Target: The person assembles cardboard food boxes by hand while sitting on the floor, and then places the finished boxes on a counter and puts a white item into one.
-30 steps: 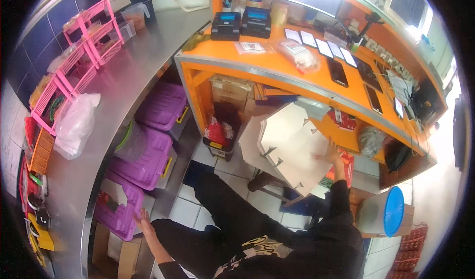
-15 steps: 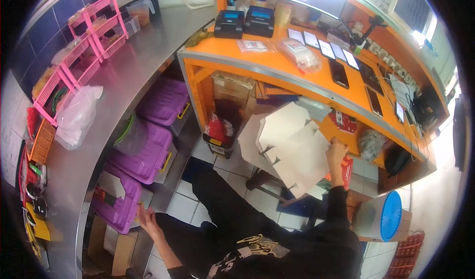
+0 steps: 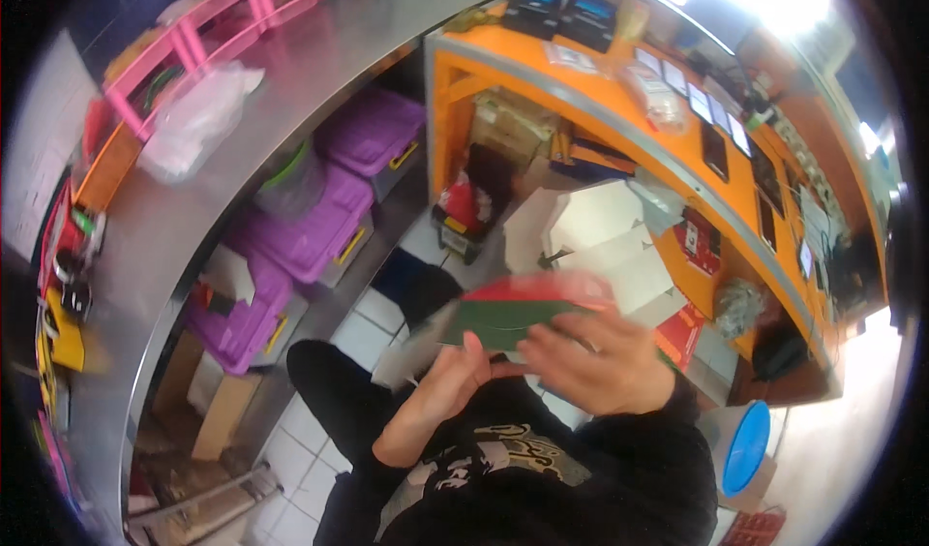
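In front of my body is a folded cardboard box (image 3: 503,321), dark green on the side facing me and red along its top, smeared by motion. My left hand (image 3: 440,396) grips its lower left edge, thumb up against the green side. My right hand (image 3: 605,362) is closed over its right end, with the fingers bent and blurred. Behind it lies a stack of opened-out white cardboard boxes (image 3: 602,227), partly hidden by the held box. A red printed box piece (image 3: 683,333) shows beside the stack, next to my right forearm.
An orange desk (image 3: 600,86) holds phones, card printers and a monitor. On the left runs a steel counter (image 3: 281,91) with pink baskets and a plastic bag (image 3: 203,125). Purple-lidded bins (image 3: 314,222) stand beneath it. A blue-lidded tub (image 3: 747,449) is at right.
Both hands have come together in front of my body, and the red and green box is now between them. My right hand has left the white stack. The view has shifted.
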